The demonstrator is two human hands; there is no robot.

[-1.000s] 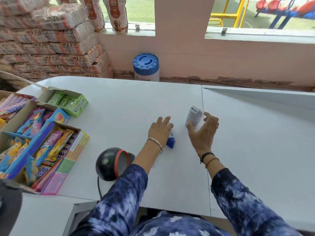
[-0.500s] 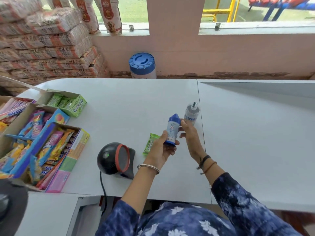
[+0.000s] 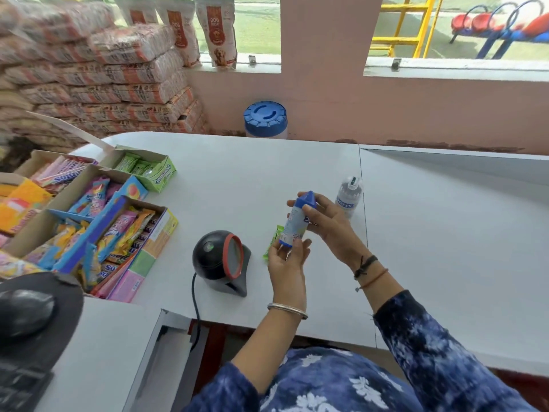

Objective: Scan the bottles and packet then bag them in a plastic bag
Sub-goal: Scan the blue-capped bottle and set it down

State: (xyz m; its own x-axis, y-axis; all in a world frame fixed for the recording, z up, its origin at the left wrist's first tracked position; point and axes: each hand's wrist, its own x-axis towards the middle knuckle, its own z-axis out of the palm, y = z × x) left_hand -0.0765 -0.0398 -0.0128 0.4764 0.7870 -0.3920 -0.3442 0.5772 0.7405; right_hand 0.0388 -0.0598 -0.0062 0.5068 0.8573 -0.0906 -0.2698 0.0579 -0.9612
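Note:
A small white bottle with a blue cap (image 3: 295, 221) is held upright above the white counter. My left hand (image 3: 286, 263) grips its base and my right hand (image 3: 328, 223) holds its upper part. To the left stands the black scanner (image 3: 221, 260) with a red ring, its window facing the bottle. A green packet (image 3: 272, 240) lies flat on the counter, partly hidden behind my left hand. A clear bottle with a white cap (image 3: 349, 196) stands upright on the counter just beyond my right hand.
Open cardboard boxes of sweets and gum (image 3: 89, 215) fill the counter's left side. A computer mouse (image 3: 25, 315) lies on a black pad at the near left. A blue-lidded jar (image 3: 265, 118) stands behind the counter. Stacked sacks (image 3: 98, 78) rise at the back left.
Both hands lifted the blue-capped bottle off the counter. My right hand let go of the clear bottle, which stands on the counter, and joined the left on the blue-capped bottle. The green packet came into view.

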